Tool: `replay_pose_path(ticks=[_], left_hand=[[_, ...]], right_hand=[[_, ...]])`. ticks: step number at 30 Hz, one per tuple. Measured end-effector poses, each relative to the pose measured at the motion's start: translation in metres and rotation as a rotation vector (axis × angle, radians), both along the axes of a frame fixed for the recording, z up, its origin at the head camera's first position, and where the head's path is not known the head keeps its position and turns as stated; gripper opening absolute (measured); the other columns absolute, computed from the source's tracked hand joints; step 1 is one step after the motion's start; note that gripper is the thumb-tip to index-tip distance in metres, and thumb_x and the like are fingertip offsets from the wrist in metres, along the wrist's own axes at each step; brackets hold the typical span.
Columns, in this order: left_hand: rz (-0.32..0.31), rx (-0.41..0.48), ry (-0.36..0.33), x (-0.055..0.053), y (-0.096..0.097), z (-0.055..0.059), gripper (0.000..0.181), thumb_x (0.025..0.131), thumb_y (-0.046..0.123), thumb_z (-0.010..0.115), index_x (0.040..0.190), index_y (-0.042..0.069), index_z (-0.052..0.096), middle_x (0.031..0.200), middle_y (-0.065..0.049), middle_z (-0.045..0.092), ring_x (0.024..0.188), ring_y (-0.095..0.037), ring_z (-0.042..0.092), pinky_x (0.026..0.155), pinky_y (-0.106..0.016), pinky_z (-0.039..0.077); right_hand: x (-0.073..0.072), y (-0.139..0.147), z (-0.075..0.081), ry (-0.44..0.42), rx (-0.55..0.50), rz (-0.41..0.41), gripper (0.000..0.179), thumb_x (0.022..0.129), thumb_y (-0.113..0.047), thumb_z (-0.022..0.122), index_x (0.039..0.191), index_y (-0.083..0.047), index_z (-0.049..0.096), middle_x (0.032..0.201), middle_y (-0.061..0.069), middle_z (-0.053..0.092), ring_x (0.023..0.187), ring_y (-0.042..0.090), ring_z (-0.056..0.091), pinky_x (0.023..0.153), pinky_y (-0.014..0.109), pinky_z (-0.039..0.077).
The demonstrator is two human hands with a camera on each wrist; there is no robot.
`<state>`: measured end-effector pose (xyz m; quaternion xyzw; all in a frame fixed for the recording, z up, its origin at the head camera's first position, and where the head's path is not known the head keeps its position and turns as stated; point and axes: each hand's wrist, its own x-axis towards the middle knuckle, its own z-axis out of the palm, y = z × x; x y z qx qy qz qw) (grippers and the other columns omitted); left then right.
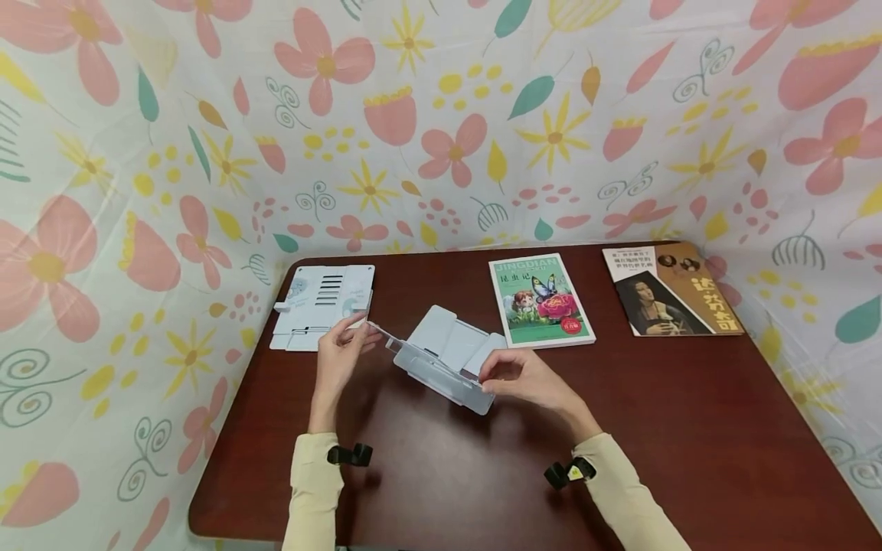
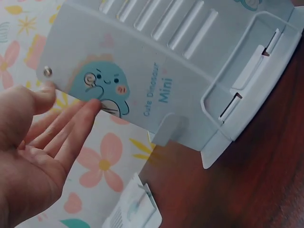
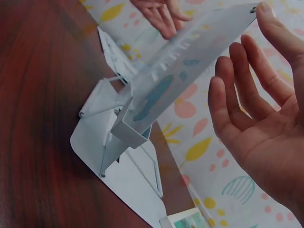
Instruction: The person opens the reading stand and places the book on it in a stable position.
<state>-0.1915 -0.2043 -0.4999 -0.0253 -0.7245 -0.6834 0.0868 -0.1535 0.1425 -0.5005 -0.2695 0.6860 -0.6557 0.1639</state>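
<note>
A pale metal book stand [image 1: 451,348] stands partly unfolded at the table's middle, its slotted back panel [image 2: 118,61] tilted up. A blue dinosaur and "Cute Dinosaur Mini" are printed on that panel. At its left upper corner my left hand [image 1: 339,353] holds the edge, thumb tip by the rivet and fingers fairly straight along the edge. My right hand [image 1: 527,379] pinches the opposite corner; in the right wrist view the thumb [image 3: 273,23] lies at the rivet there. The wire legs and flat base [image 3: 128,185] show below the panel.
A second pale stand [image 1: 310,306] with slots lies flat at the table's left. Behind the stand to the right lies a green children's book [image 1: 544,298]. Farther right is a brown and white book [image 1: 671,291] with a portrait. Flowered cloth [image 1: 441,153] hangs around the table.
</note>
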Motion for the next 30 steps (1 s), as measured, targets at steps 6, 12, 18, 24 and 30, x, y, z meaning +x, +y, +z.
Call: replay_pose_path(ticks=[6,12,18,24,30], left_hand=[[-0.012,0.005,-0.051,-0.003,0.013,0.012,0.048,0.106,0.022,0.055,0.145,-0.005,0.046,0.122,-0.036,0.065,0.104,-0.045,0.07,0.087,-0.042,0.06],[-0.071,-0.011,-0.052,-0.002,0.029,0.018,0.051,0.106,0.014,0.053,0.15,-0.006,0.037,0.137,-0.036,0.056,0.119,-0.05,0.062,0.096,-0.049,0.055],[-0.157,0.022,-0.053,-0.005,0.046,0.022,0.066,0.105,0.014,0.055,0.158,-0.005,0.021,0.155,-0.033,0.038,0.134,-0.046,0.051,0.102,-0.041,0.053],[-0.189,-0.081,-0.03,-0.007,0.057,0.024,0.076,0.104,0.022,0.059,0.161,-0.001,0.015,0.158,-0.028,0.036,0.14,-0.038,0.047,0.11,-0.042,0.045],[-0.198,-0.128,-0.002,-0.006,0.061,0.024,0.072,0.105,0.021,0.058,0.16,-0.002,0.018,0.158,-0.026,0.038,0.144,-0.036,0.043,0.115,-0.049,0.04]], right_hand=[[0.0,-0.014,-0.004,0.057,0.018,-0.001,0.012,0.091,-0.004,0.074,0.1,0.002,0.07,0.091,0.004,0.068,0.084,0.014,0.064,0.075,0.025,0.056],[0.002,-0.035,-0.005,0.1,0.008,0.013,0.01,0.09,-0.004,0.075,0.099,-0.002,0.07,0.091,0.003,0.068,0.086,0.014,0.065,0.078,0.026,0.056],[-0.001,-0.051,-0.001,0.117,0.035,-0.011,0.009,0.089,-0.008,0.077,0.095,-0.008,0.071,0.088,0.004,0.067,0.084,0.014,0.063,0.075,0.027,0.055],[-0.004,-0.066,0.001,0.118,0.039,-0.006,0.01,0.089,-0.011,0.078,0.094,-0.009,0.07,0.087,0.004,0.066,0.081,0.014,0.061,0.073,0.026,0.051],[-0.004,-0.075,0.004,0.105,0.034,0.005,0.012,0.089,-0.013,0.079,0.092,-0.01,0.068,0.085,0.002,0.064,0.077,0.013,0.058,0.068,0.024,0.049]])
